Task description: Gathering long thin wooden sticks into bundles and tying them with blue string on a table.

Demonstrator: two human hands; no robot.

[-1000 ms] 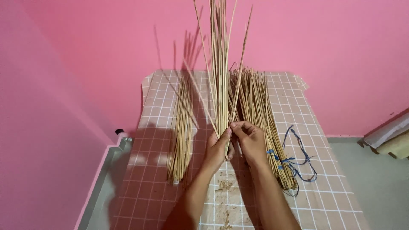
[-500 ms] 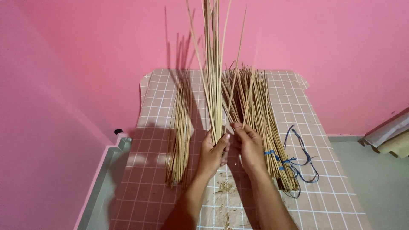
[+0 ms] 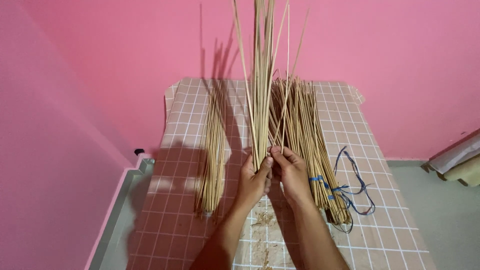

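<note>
Checked table cover (image 3: 400,220): spread beneath the grip. Tied stick bundle (image 3: 305,145): laid just right of it; loose sticks (image 3: 212,150) left. Upright sticks (image 3: 261,75): base clasped by left hand (image 3: 252,180) and right hand (image 3: 292,172), both closed, touching.

Upright bundle of thin sticks (image 3: 262,80) in left hand (image 3: 254,179) and right hand (image 3: 291,172)
</note>
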